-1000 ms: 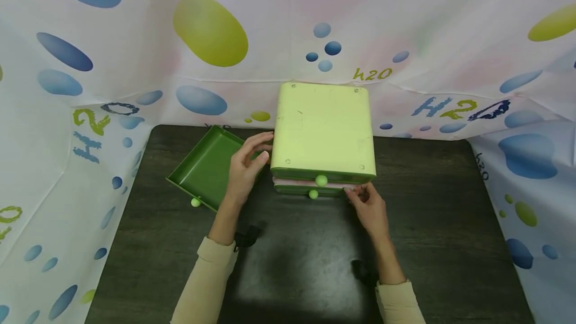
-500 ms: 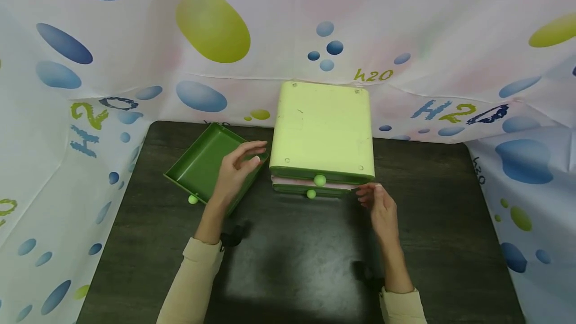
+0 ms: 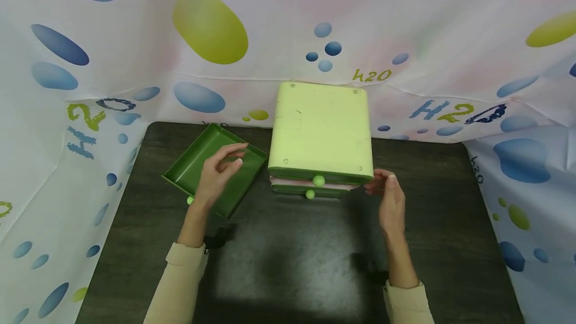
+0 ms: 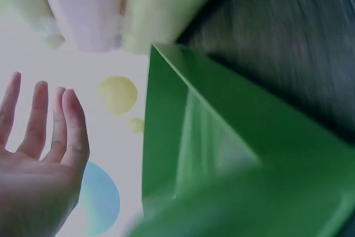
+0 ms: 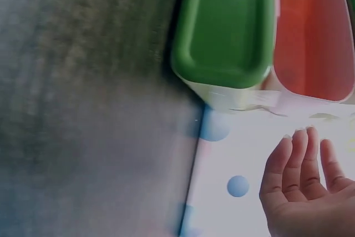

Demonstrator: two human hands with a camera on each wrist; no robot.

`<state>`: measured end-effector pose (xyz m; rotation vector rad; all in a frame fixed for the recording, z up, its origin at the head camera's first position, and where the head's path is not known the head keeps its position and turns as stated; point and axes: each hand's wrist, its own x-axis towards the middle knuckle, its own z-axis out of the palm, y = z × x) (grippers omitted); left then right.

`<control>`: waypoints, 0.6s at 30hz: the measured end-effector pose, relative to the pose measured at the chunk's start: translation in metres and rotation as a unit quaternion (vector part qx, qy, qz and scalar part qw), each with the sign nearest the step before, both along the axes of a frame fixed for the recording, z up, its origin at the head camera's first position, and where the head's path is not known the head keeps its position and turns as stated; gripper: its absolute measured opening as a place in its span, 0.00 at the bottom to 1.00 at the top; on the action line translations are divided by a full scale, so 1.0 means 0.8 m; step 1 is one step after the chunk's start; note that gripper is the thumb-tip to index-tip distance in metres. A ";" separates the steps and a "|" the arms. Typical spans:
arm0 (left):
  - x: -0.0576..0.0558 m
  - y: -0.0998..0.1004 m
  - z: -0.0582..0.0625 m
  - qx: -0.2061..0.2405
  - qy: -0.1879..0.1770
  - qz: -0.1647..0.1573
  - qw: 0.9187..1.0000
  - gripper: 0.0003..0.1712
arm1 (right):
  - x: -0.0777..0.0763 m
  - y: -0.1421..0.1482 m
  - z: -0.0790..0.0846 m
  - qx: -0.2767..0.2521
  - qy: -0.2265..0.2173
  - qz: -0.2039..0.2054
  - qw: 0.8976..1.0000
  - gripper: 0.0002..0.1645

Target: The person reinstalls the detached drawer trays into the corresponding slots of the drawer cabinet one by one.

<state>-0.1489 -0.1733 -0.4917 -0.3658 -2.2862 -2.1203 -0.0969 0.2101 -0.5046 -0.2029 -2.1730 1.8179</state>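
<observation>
A small stacked drawer unit (image 3: pixel 321 126) with a pale yellow-green top stands at the back of the table. Its top and bottom tiers have green fronts with round light-green knobs. Between them, the pink middle tier (image 5: pixel 313 37) shows an open, drawerless slot in the right wrist view. A loose green drawer (image 3: pixel 243 176) lies angled to the left of the unit. My left hand (image 3: pixel 213 176) hovers over this drawer, fingers loosely bent, holding nothing. Off the unit's front right corner, my right hand (image 3: pixel 391 204) is raised with relaxed fingers and holds nothing.
The dark wooden table (image 3: pixel 279 259) meets a printed white cloth (image 3: pixel 288 29) at the back, and the same cloth hangs along both sides. The loose drawer's near corner points toward the table's middle.
My left hand has drawn away leftward from the unit's side to above the loose drawer. My right hand has let go of the unit's lower front right corner and moved right.
</observation>
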 end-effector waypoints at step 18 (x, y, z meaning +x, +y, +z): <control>-0.009 -0.030 -0.010 -0.068 0.021 -0.010 0.997 0.23 | -0.018 -0.003 0.030 0.006 0.063 0.048 0.997 0.26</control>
